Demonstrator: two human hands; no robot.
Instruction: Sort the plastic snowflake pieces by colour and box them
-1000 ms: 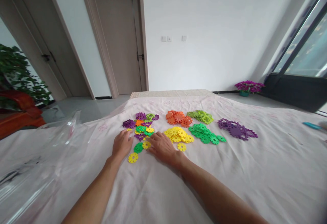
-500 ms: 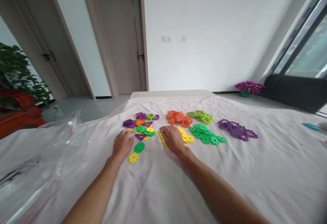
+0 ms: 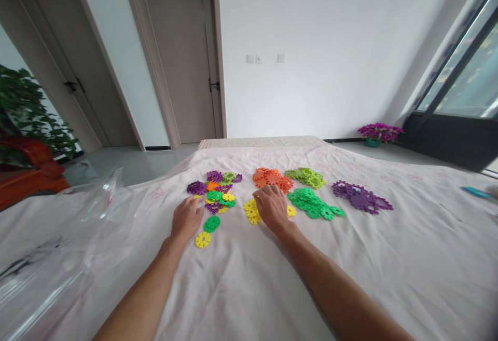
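Note:
My left hand (image 3: 187, 217) rests on the cloth with its fingers loosely apart, beside a mixed heap of notched plastic discs (image 3: 221, 196) in purple, green, orange and yellow. Close to it lie a few green discs (image 3: 212, 223) and a yellow disc (image 3: 203, 240). Over the yellow disc pile (image 3: 252, 211) is my right hand (image 3: 272, 208), its fingers curled downward; whatever they pinch is hidden beneath the hand. Behind it sits an orange pile (image 3: 268, 177), with a green pile (image 3: 311, 204) to its right.
Farther right are a lime-green pile (image 3: 307, 177) and a purple pile (image 3: 361, 197). A clear plastic bag (image 3: 78, 237) covers the left of the cloth (image 3: 241, 289). A blue object (image 3: 475, 192) lies at the right edge.
My right hand has shifted right across the yellow pile, uncovering discs on its left side and covering others on its right. My left hand has stayed in place.

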